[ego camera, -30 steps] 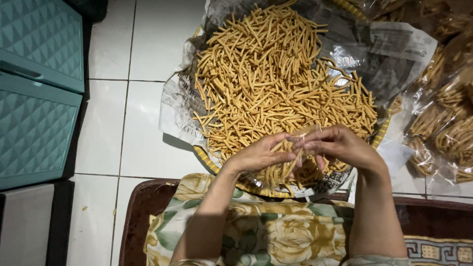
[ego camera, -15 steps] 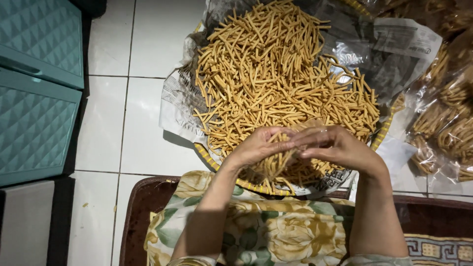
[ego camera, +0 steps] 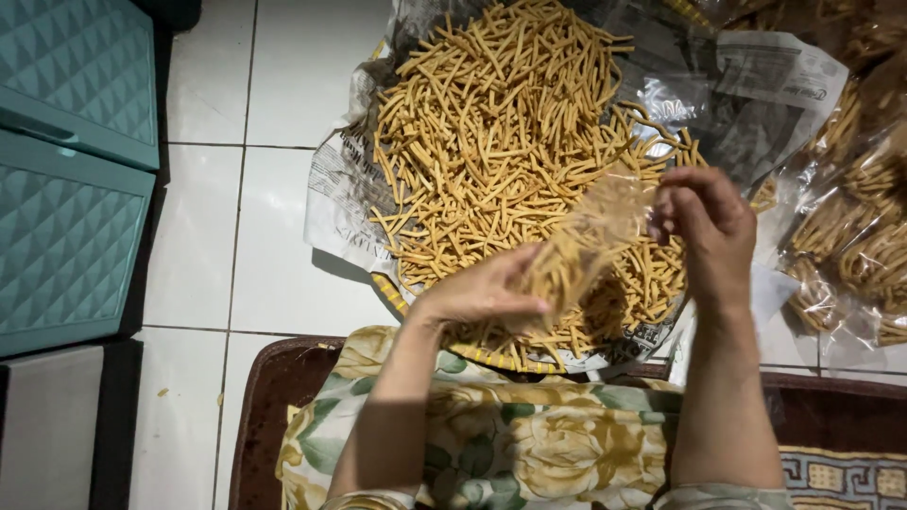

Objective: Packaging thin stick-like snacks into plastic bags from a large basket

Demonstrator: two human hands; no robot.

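Observation:
A round woven tray [ego camera: 392, 295] lined with newspaper holds a big heap of thin golden snack sticks [ego camera: 501, 132]. Over its near edge I hold a small clear plastic bag [ego camera: 588, 236] partly filled with sticks, tilted up to the right. My left hand [ego camera: 477, 293] cups the bag's bottom from below. My right hand [ego camera: 707, 225] pinches the bag's open top at the right.
Several filled clear bags of sticks [ego camera: 855, 217] lie on the right beside the tray. Teal plastic drawers [ego camera: 66, 170] stand at the left on white floor tiles [ego camera: 250, 236]. A floral cloth [ego camera: 510, 444] covers my lap over a brown mat [ego camera: 260, 416].
My hands were together low over the tray's near edge. Now they have spread apart and risen, with the bag stretched between them and its top lifted to the right.

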